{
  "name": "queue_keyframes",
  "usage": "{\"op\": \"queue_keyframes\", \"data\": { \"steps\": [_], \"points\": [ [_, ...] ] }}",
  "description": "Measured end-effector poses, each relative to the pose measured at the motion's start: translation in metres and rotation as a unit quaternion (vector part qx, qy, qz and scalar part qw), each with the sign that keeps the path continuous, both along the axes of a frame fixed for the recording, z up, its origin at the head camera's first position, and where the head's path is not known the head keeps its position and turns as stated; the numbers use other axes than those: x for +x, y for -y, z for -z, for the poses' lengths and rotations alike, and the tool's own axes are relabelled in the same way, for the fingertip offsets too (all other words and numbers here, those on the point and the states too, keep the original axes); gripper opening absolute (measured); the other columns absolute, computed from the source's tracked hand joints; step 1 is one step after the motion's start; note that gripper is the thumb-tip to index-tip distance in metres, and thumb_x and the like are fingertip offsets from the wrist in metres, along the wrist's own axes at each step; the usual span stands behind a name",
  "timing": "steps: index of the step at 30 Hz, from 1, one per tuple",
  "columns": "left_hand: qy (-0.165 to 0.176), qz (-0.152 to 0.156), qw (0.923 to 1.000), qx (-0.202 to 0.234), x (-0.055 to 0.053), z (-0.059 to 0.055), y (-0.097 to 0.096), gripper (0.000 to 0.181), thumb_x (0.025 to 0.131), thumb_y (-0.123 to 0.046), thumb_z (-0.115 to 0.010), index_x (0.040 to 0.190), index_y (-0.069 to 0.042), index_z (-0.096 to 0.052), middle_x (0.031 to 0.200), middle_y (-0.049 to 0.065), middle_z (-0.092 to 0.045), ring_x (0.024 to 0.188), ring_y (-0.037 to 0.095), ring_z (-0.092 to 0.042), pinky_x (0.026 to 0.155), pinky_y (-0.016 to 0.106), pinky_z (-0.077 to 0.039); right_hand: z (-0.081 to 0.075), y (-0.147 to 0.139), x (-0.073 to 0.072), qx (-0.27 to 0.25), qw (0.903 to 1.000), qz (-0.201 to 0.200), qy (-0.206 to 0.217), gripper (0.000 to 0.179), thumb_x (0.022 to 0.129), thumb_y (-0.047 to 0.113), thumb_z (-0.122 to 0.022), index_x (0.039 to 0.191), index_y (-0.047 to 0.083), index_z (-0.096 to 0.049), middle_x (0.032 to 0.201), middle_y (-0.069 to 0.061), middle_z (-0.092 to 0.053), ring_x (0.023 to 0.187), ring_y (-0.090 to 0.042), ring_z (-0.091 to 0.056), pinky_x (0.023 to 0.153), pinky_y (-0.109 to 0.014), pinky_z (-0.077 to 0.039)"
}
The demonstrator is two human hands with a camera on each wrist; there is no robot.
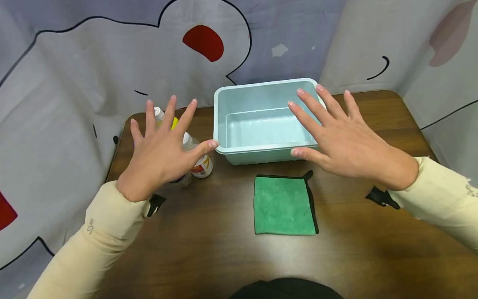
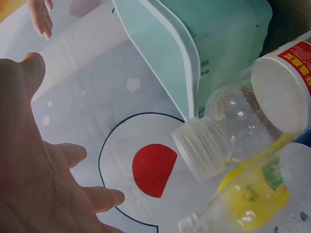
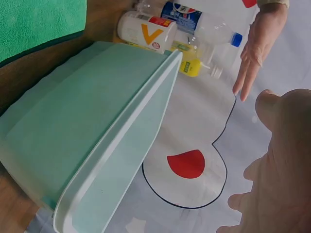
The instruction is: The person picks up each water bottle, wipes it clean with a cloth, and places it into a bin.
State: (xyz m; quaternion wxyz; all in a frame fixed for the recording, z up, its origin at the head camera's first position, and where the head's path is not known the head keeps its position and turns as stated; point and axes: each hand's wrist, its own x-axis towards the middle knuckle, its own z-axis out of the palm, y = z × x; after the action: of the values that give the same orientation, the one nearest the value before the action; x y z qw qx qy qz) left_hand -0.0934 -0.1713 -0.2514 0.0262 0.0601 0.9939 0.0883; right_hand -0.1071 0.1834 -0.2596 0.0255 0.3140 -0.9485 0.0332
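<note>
Both hands are raised with fingers spread, holding nothing. My left hand (image 1: 160, 153) hovers over a group of bottles and hides part of them in the head view. Among these are a white bottle (image 3: 146, 31) with an orange V on its label, a clear bottle with a blue cap (image 3: 236, 40), and a clear bottle with a yellow label (image 2: 255, 196). My right hand (image 1: 347, 143) is above the right end of a pale blue-green plastic basin (image 1: 257, 158), overlapping its rim in the head view. The basin holds nothing. In front of it a green cloth (image 1: 284, 205) with black edging lies flat.
The brown wooden table (image 1: 209, 241) has rounded far corners. A patterned curtain (image 1: 93, 74) hangs close behind it and along both sides. Dark clothing (image 1: 285, 288) shows at the near edge.
</note>
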Motion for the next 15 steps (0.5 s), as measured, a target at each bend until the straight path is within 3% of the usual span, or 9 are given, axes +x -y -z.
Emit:
{"op": "queue_keyframes", "data": {
  "steps": [15],
  "points": [
    [0.003,-0.006,1.0,0.0,0.0074,0.0014,0.0098,0.089,0.081,-0.089,-0.031,0.154,-0.048,0.001,0.168,0.004,0.005,0.149,0.047,0.022,0.105,0.084,0.004,0.0019,0.0007,0.0036,0.003,0.9999,-0.01,-0.009,0.084,0.097,0.062,-0.046,0.159,0.028,-0.001,0.168,-0.001,0.005,0.155,-0.029,0.014,0.117,-0.072,0.002]
  ]
}}
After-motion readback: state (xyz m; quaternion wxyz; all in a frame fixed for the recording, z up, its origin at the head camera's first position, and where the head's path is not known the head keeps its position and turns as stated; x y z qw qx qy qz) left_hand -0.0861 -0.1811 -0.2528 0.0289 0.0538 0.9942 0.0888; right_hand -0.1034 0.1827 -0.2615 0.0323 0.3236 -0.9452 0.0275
